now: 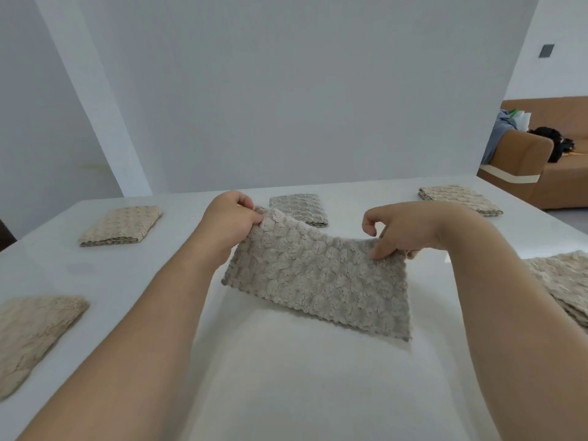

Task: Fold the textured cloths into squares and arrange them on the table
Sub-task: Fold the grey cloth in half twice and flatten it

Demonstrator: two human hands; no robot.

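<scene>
A grey-beige textured cloth (321,278) hangs lifted over the middle of the white table (286,393), its lower edge close to the surface. My left hand (230,219) pinches its upper left corner. My right hand (401,229) pinches its upper right corner. Folded cloths lie on the table: one at the back left (122,225), one at the back middle (300,206), one at the back right (458,198), one at the near left (30,332). A pile of flat cloths (563,288) lies at the right edge.
A white wall stands right behind the table's far edge. A brown sofa (541,163) with clothes and a dark bag on it stands beyond the table at the right. The table's left edge runs diagonally past the near left cloth.
</scene>
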